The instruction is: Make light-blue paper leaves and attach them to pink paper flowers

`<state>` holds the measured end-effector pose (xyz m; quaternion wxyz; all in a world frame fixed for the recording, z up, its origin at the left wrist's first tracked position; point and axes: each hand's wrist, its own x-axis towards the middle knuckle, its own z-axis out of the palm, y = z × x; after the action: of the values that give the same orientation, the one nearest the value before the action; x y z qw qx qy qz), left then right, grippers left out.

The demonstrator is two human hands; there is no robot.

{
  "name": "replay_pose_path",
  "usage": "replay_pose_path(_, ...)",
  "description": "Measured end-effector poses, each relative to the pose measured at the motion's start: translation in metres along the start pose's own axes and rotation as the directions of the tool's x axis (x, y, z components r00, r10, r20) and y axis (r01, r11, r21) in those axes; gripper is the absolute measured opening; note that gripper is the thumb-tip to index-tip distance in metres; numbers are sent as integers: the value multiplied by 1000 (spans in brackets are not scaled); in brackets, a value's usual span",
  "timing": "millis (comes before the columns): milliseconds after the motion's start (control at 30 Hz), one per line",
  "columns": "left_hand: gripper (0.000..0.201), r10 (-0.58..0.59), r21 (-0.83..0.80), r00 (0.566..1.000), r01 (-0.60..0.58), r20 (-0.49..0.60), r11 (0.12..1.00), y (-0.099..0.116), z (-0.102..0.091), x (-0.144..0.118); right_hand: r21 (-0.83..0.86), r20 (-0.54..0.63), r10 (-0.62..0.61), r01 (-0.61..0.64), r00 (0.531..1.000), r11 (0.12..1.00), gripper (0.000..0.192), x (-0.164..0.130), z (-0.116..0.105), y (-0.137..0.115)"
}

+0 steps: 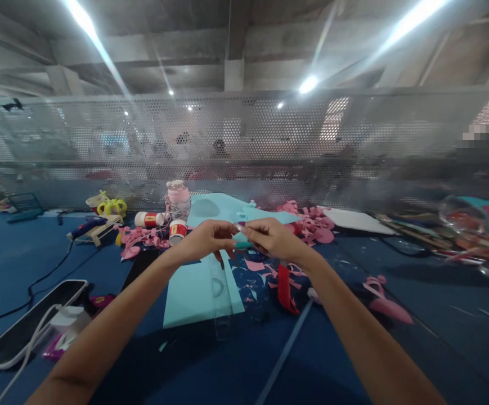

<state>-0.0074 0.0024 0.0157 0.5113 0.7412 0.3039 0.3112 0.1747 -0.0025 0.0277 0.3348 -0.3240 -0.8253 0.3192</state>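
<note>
My left hand (208, 239) and my right hand (272, 239) meet above the middle of the table, fingertips pinched close together. Between them shows a small teal piece (242, 244), with a pale shiny bit at the fingertips; its exact kind is unclear. Under my left hand lies a light-blue sheet (189, 295) with a clear ruler (222, 298) across it. Pink and light-blue scraps (255, 265) are scattered below my right hand, beside a red strip (285, 289).
Behind the hands stand a pink-lidded bottle (178, 199), white-and-red tubs (149, 219) and another light-blue sheet (219, 205). Pink cut-outs (312, 222) pile up at the back. A glue gun (86, 226) rests at left, near a power strip (69, 289). A perforated metal screen (244, 140) closes the far side.
</note>
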Motion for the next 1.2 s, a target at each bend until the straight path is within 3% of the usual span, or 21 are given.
replay_pose_path(100, 26, -42, 16, 999, 42, -1, 999, -8, 1, 2, -96, 82, 25, -17, 996, 995, 43, 2, 2, 5)
replay_pose_path(167, 28, -76, -45, 995, 73, -72, 996, -23, 5, 3, -173, 80, 59, -45, 995, 984, 44, 2, 1, 6)
replay_pose_path(333, 35, -199, -238, 949, 140, -244, 961, -83, 12, -13, -398, -197, 149, -218, 969, 891, 39, -11, -19, 1)
replay_pose_path(400, 37, -232, -290, 924, 142, -304, 946, -104, 11, -26, -480, -245, 161, -263, 956, 837, 37, -20, -28, 3)
replay_pose_path(500, 39, -258, -318, 901, 145, -349, 937, -124, 10, -41, -622, -288, 313, -426, 905, 657, 37, -36, -30, 21)
replay_pose_path(600, 44, -286, -365, 862, 128, -419, 922, -130, 14, -45, -733, -305, 466, -517, 830, 442, 32, -48, -12, 50)
replay_pose_path(700, 49, -287, -372, 879, 138, -381, 918, -130, 20, -45, -735, -415, 463, -588, 784, 337, 36, -54, 20, 71)
replay_pose_path(733, 49, -277, -363, 889, 138, -365, 922, -130, 21, -45, -728, -487, 430, -626, 760, 281, 39, -55, 31, 74)
replay_pose_path(800, 48, -251, -336, 903, 129, -349, 933, -132, 22, -45, -714, -648, 201, -678, 735, 178, 38, -55, 51, 76)
replay_pose_path(900, 46, -221, -298, 914, 118, -340, 947, -134, 21, -47, -810, -550, 19, -539, 835, 233, 35, -54, 70, 73)
replay_pose_path(1000, 42, -217, -269, 920, 129, -327, 954, -135, 21, -49, -848, -428, -4, -400, 904, 348, 29, -50, 76, 79)
replay_pose_path(1100, 38, -225, -240, 923, 152, -313, 959, -134, 22, -49, -808, -426, 64, -411, 902, 423, 28, -41, 71, 94)
replay_pose_path(1200, 36, -242, -245, 924, 171, -298, 954, -133, 21, -49, -757, -413, 232, -473, 881, 450, 38, -22, 59, 112)
